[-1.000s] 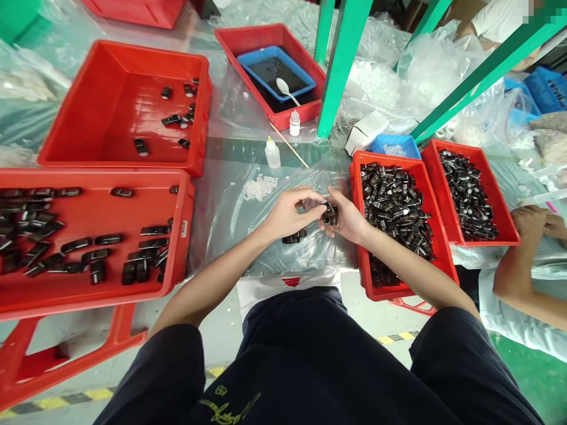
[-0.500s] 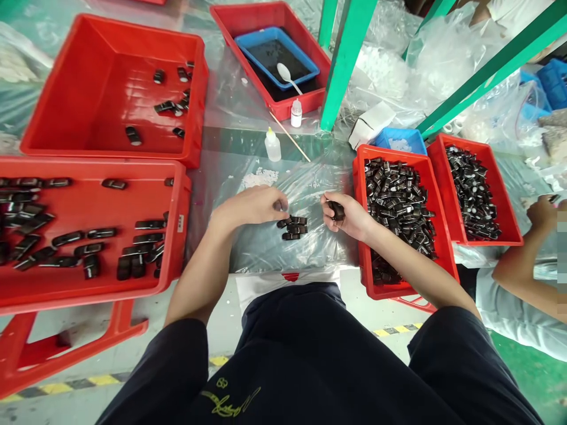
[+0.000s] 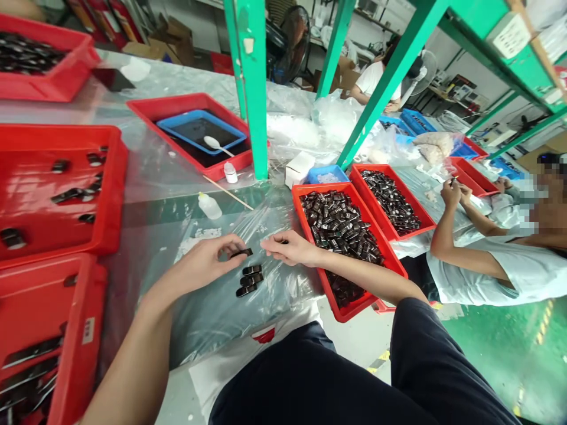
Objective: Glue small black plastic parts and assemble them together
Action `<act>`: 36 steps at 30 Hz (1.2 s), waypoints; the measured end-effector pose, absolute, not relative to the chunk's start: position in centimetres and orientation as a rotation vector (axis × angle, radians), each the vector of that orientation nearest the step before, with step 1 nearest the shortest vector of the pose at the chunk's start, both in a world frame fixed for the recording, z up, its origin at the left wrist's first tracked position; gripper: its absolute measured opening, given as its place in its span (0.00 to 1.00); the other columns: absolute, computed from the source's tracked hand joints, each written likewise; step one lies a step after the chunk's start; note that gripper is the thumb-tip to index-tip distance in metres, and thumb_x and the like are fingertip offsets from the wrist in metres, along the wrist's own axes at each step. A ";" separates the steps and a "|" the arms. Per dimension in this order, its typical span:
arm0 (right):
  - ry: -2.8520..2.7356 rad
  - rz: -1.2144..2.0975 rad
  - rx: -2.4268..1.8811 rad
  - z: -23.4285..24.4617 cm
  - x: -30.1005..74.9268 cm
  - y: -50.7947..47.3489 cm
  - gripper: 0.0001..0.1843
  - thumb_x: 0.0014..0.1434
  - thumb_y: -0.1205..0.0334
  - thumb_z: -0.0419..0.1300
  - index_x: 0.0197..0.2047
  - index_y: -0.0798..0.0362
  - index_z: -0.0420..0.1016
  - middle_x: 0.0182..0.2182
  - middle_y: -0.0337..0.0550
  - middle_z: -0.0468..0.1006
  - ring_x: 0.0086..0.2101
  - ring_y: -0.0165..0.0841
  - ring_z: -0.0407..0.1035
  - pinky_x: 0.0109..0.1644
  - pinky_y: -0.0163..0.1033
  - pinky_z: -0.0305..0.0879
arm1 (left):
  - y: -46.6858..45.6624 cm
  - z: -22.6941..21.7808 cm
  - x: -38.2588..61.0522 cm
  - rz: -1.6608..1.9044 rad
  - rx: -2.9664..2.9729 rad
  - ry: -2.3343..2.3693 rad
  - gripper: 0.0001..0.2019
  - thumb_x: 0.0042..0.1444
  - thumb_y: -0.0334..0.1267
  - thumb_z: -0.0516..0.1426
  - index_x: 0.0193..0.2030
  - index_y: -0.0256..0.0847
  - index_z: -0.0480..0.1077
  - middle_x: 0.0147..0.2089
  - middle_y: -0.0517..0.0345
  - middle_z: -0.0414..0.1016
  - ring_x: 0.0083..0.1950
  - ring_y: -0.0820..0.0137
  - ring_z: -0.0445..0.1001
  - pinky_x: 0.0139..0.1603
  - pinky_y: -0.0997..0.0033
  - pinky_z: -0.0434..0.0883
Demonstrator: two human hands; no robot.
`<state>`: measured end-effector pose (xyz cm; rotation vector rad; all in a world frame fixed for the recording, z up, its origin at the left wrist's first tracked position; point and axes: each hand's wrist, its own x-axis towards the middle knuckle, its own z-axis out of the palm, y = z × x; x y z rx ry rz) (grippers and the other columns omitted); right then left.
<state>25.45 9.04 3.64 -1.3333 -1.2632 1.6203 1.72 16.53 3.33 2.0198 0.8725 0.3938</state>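
A small glossy black part (image 3: 241, 252) is pinched between the thumb and fingers of my left hand (image 3: 212, 258), just above the film-covered table (image 3: 195, 330). Close below it, a short stack of similar black parts (image 3: 250, 280) lies side by side on the film. My right hand (image 3: 290, 249) is closed a little to the right, its fingertips pointing at the left hand. A dark bit of a black part (image 3: 284, 241) shows between those fingers; most of it is hidden.
Red bins of black parts stand right (image 3: 349, 310) and lower left (image 3: 95, 330). A dropper bottle (image 3: 209, 206), a small white bottle (image 3: 230, 173) and a thin stick (image 3: 228, 193) lie beyond my hands. Green posts (image 3: 254, 88) rise behind. A co-worker (image 3: 478, 260) sits at right.
My view has swung up and to the right. My left hand has lifted a black part off the table beside the stack. The right hand has come nearer to the left, fingers more closed.
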 end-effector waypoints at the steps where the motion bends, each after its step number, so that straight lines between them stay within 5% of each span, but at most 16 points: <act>1: -1.395 1.466 -1.351 3.6 25.5 9.1 0.28 0.59 0.35 0.71 0.29 0.52 0.72 0.23 0.31 0.68 0.23 0.25 0.57 0.26 0.33 0.54 | 16.4 3.4 1.9 0.513 1.997 0.890 0.17 0.57 0.58 0.63 0.40 0.47 0.79 0.37 0.55 0.83 0.33 0.63 0.74 0.34 0.65 0.67; 6: -1.749 0.945 -1.496 3.9 26.0 8.9 0.16 0.67 0.45 0.67 0.41 0.50 0.78 0.37 0.39 0.82 0.36 0.33 0.73 0.45 0.37 0.65 | 15.9 3.2 3.1 0.798 1.865 0.890 0.18 0.57 0.58 0.67 0.44 0.48 0.84 0.43 0.52 0.87 0.36 0.62 0.76 0.37 0.64 0.69; 11: -2.003 0.866 -1.424 4.3 26.6 8.2 0.09 0.71 0.58 0.61 0.45 0.52 0.81 0.40 0.43 0.85 0.37 0.34 0.76 0.47 0.36 0.65 | 15.2 2.7 4.2 0.833 1.831 0.809 0.14 0.57 0.52 0.68 0.42 0.45 0.85 0.41 0.52 0.87 0.34 0.67 0.74 0.36 0.67 0.69; 14: -2.014 0.836 -1.430 4.0 26.8 8.3 0.15 0.68 0.54 0.63 0.52 0.53 0.81 0.37 0.42 0.84 0.30 0.32 0.71 0.42 0.36 0.64 | 15.1 2.1 4.9 0.815 1.811 0.783 0.14 0.57 0.49 0.68 0.42 0.43 0.85 0.40 0.52 0.86 0.35 0.67 0.74 0.36 0.68 0.68; 21: -2.051 0.657 -1.512 3.8 27.4 8.8 0.13 0.71 0.51 0.60 0.44 0.50 0.82 0.32 0.42 0.82 0.26 0.32 0.67 0.38 0.36 0.61 | 16.1 0.5 5.0 0.924 1.717 0.850 0.19 0.58 0.55 0.67 0.44 0.41 0.83 0.39 0.51 0.85 0.38 0.66 0.78 0.38 0.68 0.68; 25: -1.943 0.582 -1.584 3.9 27.6 9.0 0.14 0.69 0.50 0.61 0.43 0.52 0.81 0.29 0.40 0.79 0.22 0.30 0.61 0.33 0.36 0.58 | 17.3 -0.8 4.3 1.003 1.952 1.103 0.10 0.63 0.44 0.62 0.43 0.41 0.82 0.40 0.52 0.84 0.41 0.64 0.77 0.42 0.67 0.68; 31: -1.850 0.641 -1.519 3.6 27.6 9.3 0.16 0.67 0.49 0.61 0.40 0.54 0.80 0.28 0.38 0.76 0.23 0.28 0.59 0.33 0.36 0.58 | 17.9 -2.0 5.2 0.697 2.389 1.192 0.15 0.69 0.38 0.56 0.54 0.39 0.82 0.51 0.44 0.83 0.55 0.53 0.77 0.57 0.56 0.71; 36: -1.836 0.668 -1.478 3.5 27.6 9.4 0.16 0.68 0.49 0.61 0.40 0.54 0.80 0.28 0.38 0.77 0.26 0.29 0.63 0.36 0.36 0.61 | 17.6 -1.8 7.5 0.392 2.669 1.115 0.16 0.71 0.35 0.54 0.58 0.36 0.80 0.55 0.39 0.81 0.61 0.47 0.75 0.58 0.51 0.72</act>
